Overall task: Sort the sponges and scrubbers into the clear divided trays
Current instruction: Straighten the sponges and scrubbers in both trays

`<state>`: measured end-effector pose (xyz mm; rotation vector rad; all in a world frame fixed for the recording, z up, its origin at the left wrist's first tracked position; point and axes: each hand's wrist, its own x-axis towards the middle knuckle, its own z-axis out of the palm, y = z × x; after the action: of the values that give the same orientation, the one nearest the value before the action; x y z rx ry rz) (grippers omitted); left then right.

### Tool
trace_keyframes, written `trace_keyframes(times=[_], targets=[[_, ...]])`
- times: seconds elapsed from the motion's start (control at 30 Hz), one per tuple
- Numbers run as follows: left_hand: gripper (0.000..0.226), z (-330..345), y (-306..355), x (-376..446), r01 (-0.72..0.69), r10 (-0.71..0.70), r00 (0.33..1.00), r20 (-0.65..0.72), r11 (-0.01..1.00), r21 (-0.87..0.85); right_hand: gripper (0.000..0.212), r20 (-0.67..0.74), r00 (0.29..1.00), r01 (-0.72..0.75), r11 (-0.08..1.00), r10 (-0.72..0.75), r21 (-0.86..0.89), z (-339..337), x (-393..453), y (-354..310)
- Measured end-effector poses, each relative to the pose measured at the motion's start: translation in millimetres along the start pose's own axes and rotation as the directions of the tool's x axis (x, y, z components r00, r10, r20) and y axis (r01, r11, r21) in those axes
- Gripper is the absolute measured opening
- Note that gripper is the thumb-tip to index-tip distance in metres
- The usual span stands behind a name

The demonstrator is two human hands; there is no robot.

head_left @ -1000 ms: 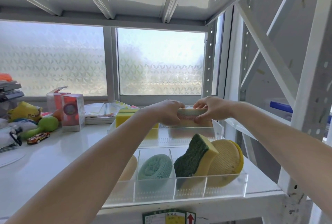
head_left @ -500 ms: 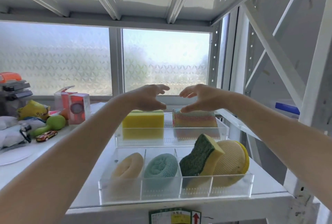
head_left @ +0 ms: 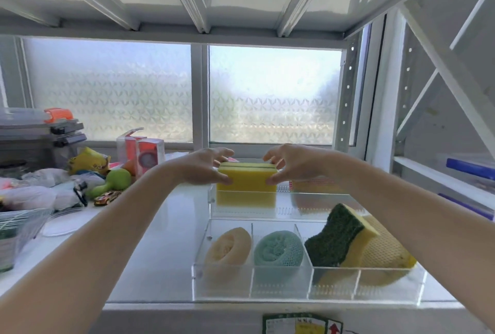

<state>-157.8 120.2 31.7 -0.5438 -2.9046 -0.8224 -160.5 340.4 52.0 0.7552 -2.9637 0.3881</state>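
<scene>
Two clear divided trays stand on the white shelf. The far tray (head_left: pixel 316 211) holds a yellow sponge block (head_left: pixel 246 189) upright at its left end. My left hand (head_left: pixel 203 166) grips its left side and my right hand (head_left: pixel 292 162) its right side. A mesh-covered sponge (head_left: pixel 308 185) sits further right in that tray, partly hidden by my right arm. The near tray (head_left: pixel 308 297) holds a cream round scrubber (head_left: pixel 230 246), a teal mesh scrubber (head_left: pixel 278 249), a green-and-yellow sponge (head_left: pixel 340 237) and a yellow netted sponge (head_left: pixel 385 253).
Clutter lies on the left of the shelf: a green toy (head_left: pixel 112 182), red-and-clear boxes (head_left: pixel 142 151), a yellow pouch (head_left: pixel 88 160), a wire basket (head_left: pixel 18 229) and stacked cases (head_left: pixel 40 132). A white rack frame (head_left: pixel 442 71) rises on the right, a shelf overhead.
Both hands let go of the mesh-covered sponge in the far tray, lifted, then moved left and closed on the yellow sponge block.
</scene>
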Motion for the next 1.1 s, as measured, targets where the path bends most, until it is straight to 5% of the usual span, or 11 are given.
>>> trace_keyframes(times=[0.37,0.57,0.73,1.1], targets=[[0.08,1,4,-3,-0.056,0.058,0.996,-0.067,0.998,0.04,0.073,-0.045,0.999,0.016,1.0,-0.016,-0.003,-15,-3,11],[0.082,-2,27,0,-0.136,0.144,0.985,-0.091,0.987,0.084,0.079,0.012,0.993,-0.119,0.991,0.12,-0.058,-39,-28,47],[0.087,5,19,6,-0.046,0.047,0.999,-0.006,0.997,0.065,0.078,0.101,0.97,-0.215,0.974,0.221,-0.068,-28,-36,65],[0.081,9,13,4,0.011,-0.012,1.0,0.012,0.995,0.1,0.072,0.058,0.978,-0.197,0.978,0.201,-0.063,-25,-33,69]])
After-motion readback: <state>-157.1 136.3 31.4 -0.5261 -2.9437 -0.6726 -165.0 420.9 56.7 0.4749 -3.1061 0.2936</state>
